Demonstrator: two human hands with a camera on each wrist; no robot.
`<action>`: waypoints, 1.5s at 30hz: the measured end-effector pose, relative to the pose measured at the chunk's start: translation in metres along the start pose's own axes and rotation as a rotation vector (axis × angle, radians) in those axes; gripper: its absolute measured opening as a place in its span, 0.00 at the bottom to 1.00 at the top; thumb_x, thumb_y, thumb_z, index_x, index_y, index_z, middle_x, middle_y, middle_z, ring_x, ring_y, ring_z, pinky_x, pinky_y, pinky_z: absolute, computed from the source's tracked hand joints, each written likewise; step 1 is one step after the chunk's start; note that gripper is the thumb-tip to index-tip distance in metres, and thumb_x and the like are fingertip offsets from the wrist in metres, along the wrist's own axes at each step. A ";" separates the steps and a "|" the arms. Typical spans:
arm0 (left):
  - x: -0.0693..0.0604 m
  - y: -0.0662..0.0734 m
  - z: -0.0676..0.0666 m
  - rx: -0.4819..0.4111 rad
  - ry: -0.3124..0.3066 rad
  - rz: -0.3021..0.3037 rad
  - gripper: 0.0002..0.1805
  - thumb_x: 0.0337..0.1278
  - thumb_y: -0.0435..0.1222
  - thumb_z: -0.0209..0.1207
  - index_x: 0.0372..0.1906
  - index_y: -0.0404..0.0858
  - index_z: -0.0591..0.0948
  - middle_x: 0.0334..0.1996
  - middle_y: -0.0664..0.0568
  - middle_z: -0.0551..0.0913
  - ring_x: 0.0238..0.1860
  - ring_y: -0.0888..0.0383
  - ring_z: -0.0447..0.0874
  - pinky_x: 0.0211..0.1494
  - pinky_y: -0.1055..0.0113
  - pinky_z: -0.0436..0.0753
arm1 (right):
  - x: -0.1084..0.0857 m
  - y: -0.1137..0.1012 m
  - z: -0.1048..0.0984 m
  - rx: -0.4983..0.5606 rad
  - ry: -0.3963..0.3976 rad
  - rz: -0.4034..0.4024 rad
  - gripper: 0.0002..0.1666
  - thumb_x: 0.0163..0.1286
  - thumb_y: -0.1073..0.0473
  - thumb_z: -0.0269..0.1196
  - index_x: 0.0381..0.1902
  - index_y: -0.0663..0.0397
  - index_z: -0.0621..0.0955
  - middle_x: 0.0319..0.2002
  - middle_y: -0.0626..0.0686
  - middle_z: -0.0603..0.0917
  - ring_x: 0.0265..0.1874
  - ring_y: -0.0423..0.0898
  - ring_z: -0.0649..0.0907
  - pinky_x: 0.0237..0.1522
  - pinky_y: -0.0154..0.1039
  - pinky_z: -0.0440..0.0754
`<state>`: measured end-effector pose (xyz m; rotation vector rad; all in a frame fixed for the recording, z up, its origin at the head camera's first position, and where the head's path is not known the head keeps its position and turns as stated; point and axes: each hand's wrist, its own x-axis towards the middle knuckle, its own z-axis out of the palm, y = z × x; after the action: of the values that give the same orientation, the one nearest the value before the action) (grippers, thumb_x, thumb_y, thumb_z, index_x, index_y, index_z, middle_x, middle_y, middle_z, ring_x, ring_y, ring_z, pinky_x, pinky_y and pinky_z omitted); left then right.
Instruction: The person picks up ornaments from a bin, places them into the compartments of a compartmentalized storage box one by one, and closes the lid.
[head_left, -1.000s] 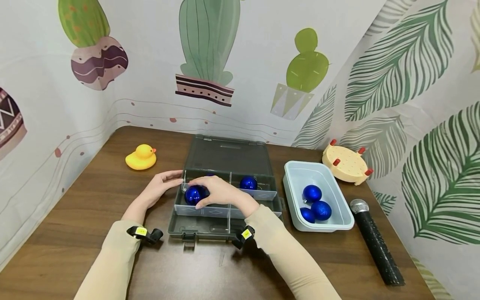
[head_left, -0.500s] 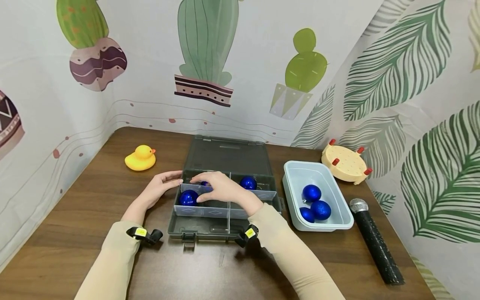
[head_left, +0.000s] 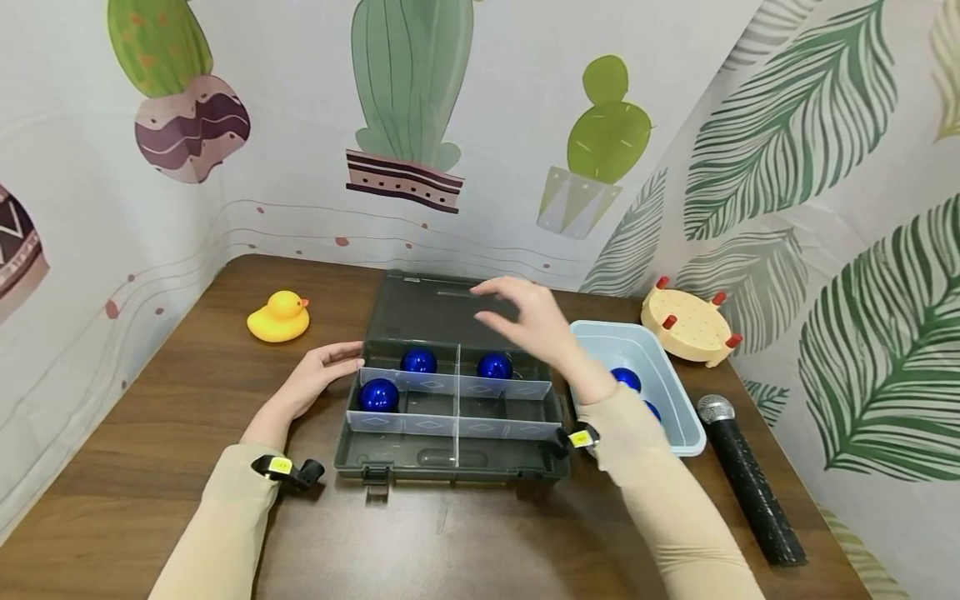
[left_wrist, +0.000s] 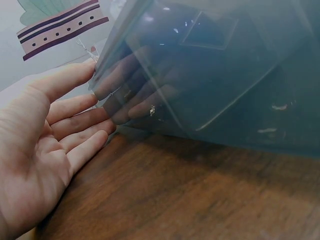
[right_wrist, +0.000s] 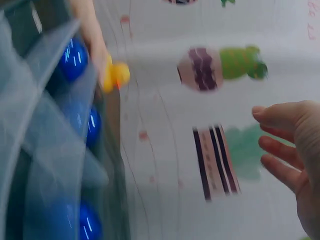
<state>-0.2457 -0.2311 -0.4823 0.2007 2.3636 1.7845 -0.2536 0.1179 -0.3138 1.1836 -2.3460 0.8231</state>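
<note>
A dark translucent divided box lies on the table with its lid folded back. Two shiny blue balls sit in its back row, a left one and a right one; a third blue ball is at the left of the middle row. My left hand rests its fingertips against the box's left side, fingers fairly straight in the left wrist view. Above the right part of the lid, my right hand is raised, thumb and fingers apart, holding nothing.
A light blue tub with blue balls stands right of the box, partly covered by the right forearm. Beyond it are a small cream stand with red pegs and a black microphone. A yellow rubber duck sits at the back left.
My right hand has let go of the blue ball in the middle row's left compartment, then lifted and moved right, away from it. The left hand has stayed at the box's side.
</note>
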 end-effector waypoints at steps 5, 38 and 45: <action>0.001 0.000 0.001 -0.012 -0.002 -0.005 0.33 0.66 0.43 0.60 0.70 0.31 0.67 0.68 0.36 0.69 0.65 0.44 0.71 0.53 0.82 0.72 | -0.022 0.028 -0.032 -0.089 -0.023 0.104 0.18 0.60 0.64 0.71 0.49 0.59 0.84 0.48 0.57 0.86 0.43 0.54 0.84 0.48 0.48 0.82; 0.000 -0.001 0.000 0.010 -0.004 -0.001 0.33 0.66 0.44 0.60 0.70 0.32 0.67 0.68 0.37 0.70 0.62 0.51 0.75 0.58 0.74 0.74 | -0.122 0.126 -0.096 -0.140 -0.668 0.540 0.39 0.58 0.51 0.72 0.60 0.69 0.75 0.58 0.67 0.79 0.57 0.67 0.77 0.56 0.60 0.76; 0.003 -0.005 0.001 0.008 0.002 -0.002 0.33 0.65 0.45 0.60 0.69 0.32 0.68 0.68 0.36 0.70 0.60 0.56 0.77 0.54 0.78 0.74 | -0.127 0.130 -0.097 -0.049 -0.780 0.595 0.44 0.58 0.53 0.73 0.64 0.74 0.69 0.62 0.72 0.73 0.59 0.72 0.73 0.58 0.63 0.73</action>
<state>-0.2484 -0.2313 -0.4875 0.1980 2.3716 1.7753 -0.2803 0.3177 -0.3559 0.8733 -3.4348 0.4984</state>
